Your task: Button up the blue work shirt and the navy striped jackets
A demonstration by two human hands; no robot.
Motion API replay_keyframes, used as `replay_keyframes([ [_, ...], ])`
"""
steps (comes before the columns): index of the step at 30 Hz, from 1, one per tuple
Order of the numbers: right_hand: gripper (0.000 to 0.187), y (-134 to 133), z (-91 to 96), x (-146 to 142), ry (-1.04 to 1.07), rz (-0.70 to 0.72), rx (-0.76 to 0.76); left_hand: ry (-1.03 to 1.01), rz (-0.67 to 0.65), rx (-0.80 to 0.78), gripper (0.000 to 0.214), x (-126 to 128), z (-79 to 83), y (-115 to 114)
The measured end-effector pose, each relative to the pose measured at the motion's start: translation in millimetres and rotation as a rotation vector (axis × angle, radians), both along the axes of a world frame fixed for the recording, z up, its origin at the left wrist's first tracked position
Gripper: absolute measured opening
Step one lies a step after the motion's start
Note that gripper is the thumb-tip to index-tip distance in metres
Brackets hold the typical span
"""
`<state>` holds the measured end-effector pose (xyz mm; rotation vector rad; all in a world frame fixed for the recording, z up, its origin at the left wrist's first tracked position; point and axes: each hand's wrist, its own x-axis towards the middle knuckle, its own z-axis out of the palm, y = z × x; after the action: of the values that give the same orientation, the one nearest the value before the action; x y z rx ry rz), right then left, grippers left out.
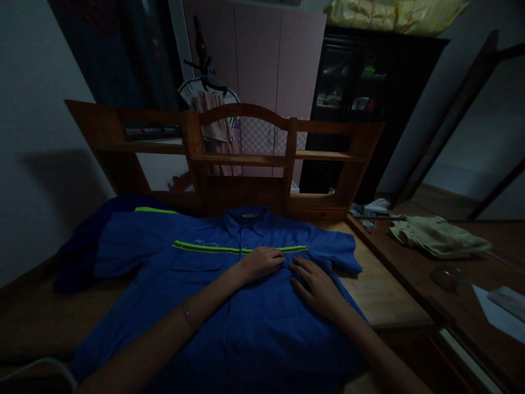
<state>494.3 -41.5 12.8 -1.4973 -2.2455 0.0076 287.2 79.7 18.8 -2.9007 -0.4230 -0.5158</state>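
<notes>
A blue short-sleeved work shirt (197,284) with a yellow-green reflective stripe lies face up and spread out on a wooden desk (381,284). My left hand (264,260) rests on the shirt's chest just below the stripe, fingers curled down on the cloth near the button line. Beside it, my right hand (315,282) lies flat on the shirt with fingers stretched out and apart. The two hands nearly touch at the middle of the chest.
A wooden shelf unit (241,158) stands at the desk's back edge. To the right, a folded pale garment (438,235), a small round glass dish (449,275) and papers (500,309) lie on a darker table. A dark blue cloth (82,246) lies under the shirt's left sleeve.
</notes>
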Motion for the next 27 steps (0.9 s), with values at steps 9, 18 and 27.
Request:
replay_keyframes([
  [9, 0.033, 20, 23.6, 8, 0.118, -0.013, -0.097, -0.121, 0.038, -0.128, 0.021, 4, -11.4, 13],
  [18, 0.024, 87, 40.1, 21, 0.221, 0.227, -0.242, -0.234, 0.145, -0.329, 0.025, 8, -9.2, 8],
  [27, 0.019, 86, 26.2, 23, 0.342, 0.26, -0.298, -0.249, 0.172, -0.396, 0.019, 8, -5.5, 9],
])
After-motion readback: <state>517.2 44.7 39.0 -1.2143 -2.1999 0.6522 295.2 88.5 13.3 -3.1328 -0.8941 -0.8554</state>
